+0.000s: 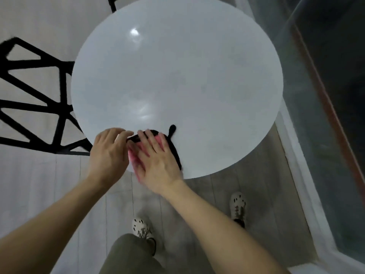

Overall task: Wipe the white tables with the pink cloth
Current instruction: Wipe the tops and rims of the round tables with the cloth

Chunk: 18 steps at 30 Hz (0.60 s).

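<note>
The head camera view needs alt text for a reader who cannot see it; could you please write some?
A person's right hand presses flat on a pink cloth with black trim at the near edge of a round white table, while the left hand pinches the cloth's trim. A black open-frame chair stands to the left.

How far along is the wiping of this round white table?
Barely begun, by the look of it. Done: no wiped patch can be told on the white table. In hand: the right hand lies flat on the pink cloth at the near edge, while the left hand pinches its black edging. Left: nearly the whole tabletop; any other tables are out of view.
</note>
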Tool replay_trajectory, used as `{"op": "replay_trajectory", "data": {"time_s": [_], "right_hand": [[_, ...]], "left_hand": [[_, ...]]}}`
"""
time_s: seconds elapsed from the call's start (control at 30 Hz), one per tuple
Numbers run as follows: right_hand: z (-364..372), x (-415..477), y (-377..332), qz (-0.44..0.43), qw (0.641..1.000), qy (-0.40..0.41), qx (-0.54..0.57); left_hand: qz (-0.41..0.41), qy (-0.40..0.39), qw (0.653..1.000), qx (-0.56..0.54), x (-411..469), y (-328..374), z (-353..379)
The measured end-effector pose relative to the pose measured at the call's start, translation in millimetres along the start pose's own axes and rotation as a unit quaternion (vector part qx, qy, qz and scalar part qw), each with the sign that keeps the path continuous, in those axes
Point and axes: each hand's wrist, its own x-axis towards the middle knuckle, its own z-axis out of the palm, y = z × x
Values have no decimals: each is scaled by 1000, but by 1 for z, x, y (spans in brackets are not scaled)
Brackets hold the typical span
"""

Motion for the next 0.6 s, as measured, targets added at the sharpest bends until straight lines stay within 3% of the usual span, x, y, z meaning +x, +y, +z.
{"op": "replay_trajectory", "data": {"time_s": [0.07, 0.17, 0.23, 0.33, 0.4, 0.47, 0.5, 0.6], "right_hand": [[-15, -25, 59, -70, 997, 8, 10], [-49, -52, 183, -92, 996, -3, -16], [-79, -36, 273, -71, 996, -11, -54], [-114, 19, 379, 32, 996, -7, -88], [-119, 42, 391, 104, 991, 12, -77], [-107, 35, 354, 146, 986, 47, -67], [-99, 19, 325, 122, 990, 43, -59], [-84, -37, 263, -96, 994, -54, -14]], "left_hand": [[-24, -14, 1000, 1, 14, 40, 7], [-31, -56, 998, -20, 35, 111, 16], [-40, -93, 994, -52, 53, 157, 16], [-77, -182, 979, -49, 84, 199, 15], [-116, -247, 962, -28, 101, 210, 16], [-149, -301, 942, -18, 114, 215, 16], [-163, -314, 935, -14, 118, 216, 16], [-181, -332, 926, 3, 124, 225, 13]]}}
